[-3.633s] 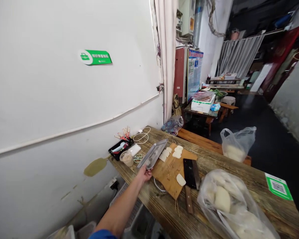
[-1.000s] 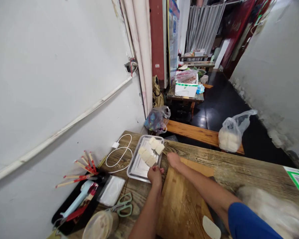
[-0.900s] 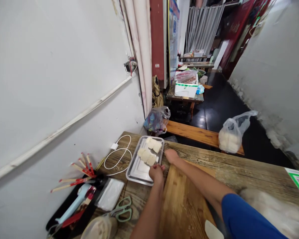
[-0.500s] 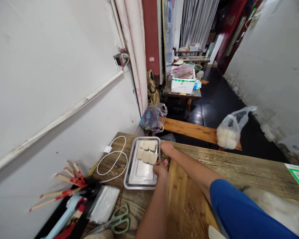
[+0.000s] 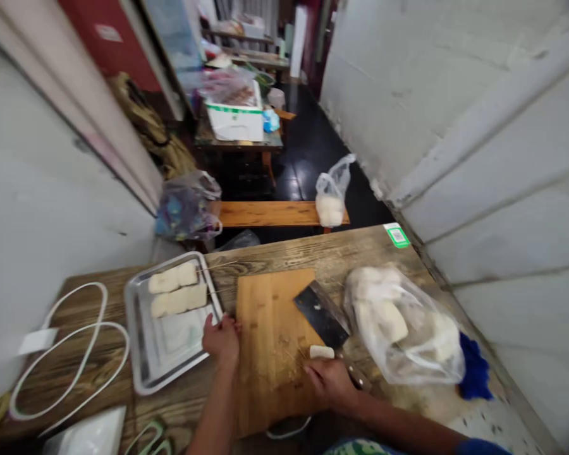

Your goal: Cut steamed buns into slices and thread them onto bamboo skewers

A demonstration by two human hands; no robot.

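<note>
My left hand [image 5: 221, 338] grips the right rim of a metal tray [image 5: 145, 354]. Two rows of white slices on thin skewers [image 5: 177, 300] lie at the tray's far end. To its right is a wooden cutting board [image 5: 268, 322]. My right hand [image 5: 329, 380] rests palm down at the board's near right corner. Its fingertips reach a single white slice [image 5: 321, 351]. A cleaver [image 5: 318, 311] lies slanted across the board's right edge, and its handle passes beside my right hand.
A clear bag of white buns [image 5: 403, 322] lies right of the cleaver, with a blue cloth [image 5: 474, 370] beyond it. A white cable [image 5: 61, 360] loops left of the tray. Scissors [image 5: 146, 436] are near the front edge. Behind the table stands a bench [image 5: 275, 213] with a bag [image 5: 329, 202].
The view has swung to the right and down. My right hand has come back from the tray's far end to the board's near corner. My left hand stays at the tray's rim.
</note>
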